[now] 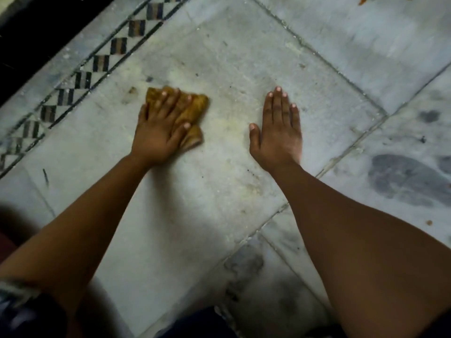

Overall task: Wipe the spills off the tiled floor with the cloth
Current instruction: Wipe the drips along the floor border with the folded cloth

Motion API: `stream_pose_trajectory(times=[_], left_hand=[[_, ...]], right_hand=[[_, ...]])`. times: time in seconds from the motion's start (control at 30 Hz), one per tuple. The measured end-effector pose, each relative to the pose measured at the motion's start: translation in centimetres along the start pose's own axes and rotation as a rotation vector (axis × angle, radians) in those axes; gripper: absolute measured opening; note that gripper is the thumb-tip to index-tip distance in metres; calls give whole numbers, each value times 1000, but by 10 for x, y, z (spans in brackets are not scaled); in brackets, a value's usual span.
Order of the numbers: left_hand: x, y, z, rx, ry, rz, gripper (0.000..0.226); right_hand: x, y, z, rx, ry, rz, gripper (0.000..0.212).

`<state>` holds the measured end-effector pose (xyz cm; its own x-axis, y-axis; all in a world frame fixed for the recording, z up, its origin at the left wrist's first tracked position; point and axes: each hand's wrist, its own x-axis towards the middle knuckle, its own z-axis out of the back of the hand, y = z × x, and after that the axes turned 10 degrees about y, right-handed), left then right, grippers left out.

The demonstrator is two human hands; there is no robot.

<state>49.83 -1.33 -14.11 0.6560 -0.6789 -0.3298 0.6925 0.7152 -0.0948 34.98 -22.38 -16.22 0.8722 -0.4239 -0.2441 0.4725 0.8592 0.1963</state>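
A crumpled yellow-brown cloth (195, 107) lies on a pale marble floor tile (219, 57). My left hand (159, 125) presses down on the cloth with its fingers spread flat over it. My right hand (278, 128) rests flat on the bare tile to the right of the cloth, fingers straight and together, holding nothing. A faint yellowish smear (227, 123) shows on the tile between the two hands. A small brown stain (133, 91) sits just left of the cloth.
A border of dark checkered inlay (84, 79) runs diagonally at the left, with a black area beyond it. Grout lines (324, 59) frame the tile. Small orange spots (362, 0) lie at the top right and one orange spot (429, 222) at the right edge.
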Motion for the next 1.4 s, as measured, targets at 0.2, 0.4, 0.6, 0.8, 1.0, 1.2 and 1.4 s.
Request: stream_pose_trajectory(times=[0.2, 0.4, 0.6, 0.8, 1.0, 1.2, 1.4], left_hand=[[60, -76, 14, 41, 38, 89, 75], [-66, -57, -27, 30, 2, -139, 61], [10, -6, 3, -150, -24, 400, 64], [31, -99, 0, 4, -8, 77, 72], [-63, -30, -28, -4, -10, -19, 63], [83, -26, 24, -122, -80, 350, 62], [106, -137, 22, 41, 2, -83, 74]], right_hand=[[-5, -5, 2, 40, -21, -72, 69], [-26, -35, 1, 11, -1, -74, 77], [-24, -36, -1, 2, -14, -76, 77], [-24, -36, 0, 7, -31, -76, 77], [-24, -35, 0, 18, -38, -87, 77], [-23, -35, 1, 23, -47, -116, 79], [-25, -33, 1, 70, -108, -205, 79]])
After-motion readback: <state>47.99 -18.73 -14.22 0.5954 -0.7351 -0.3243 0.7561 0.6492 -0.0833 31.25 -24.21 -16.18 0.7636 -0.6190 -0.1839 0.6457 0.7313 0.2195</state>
